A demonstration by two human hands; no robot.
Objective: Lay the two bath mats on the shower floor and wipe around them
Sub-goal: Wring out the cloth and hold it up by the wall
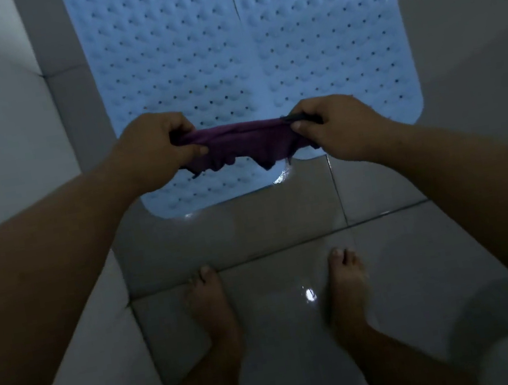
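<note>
A dim, glossy grey tiled floor (286, 230) is covered by two blue mats (169, 55) side by side. Before them, a purple cloth (238, 144) is gripped by left hand (151, 152) and right hand (335, 125); bare feet (210, 303) behind.

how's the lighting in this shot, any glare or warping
Head view: dim overall, with the pale blue perforated rubber bath mats the brightest area; small specular glare spots sit on the glossy grey floor tiles, which look wet; wide-angle distortion bows the forearms and wall edges; the purple cloth, stretched between the left hand and right hand, reads dark but sharp enough.
</note>
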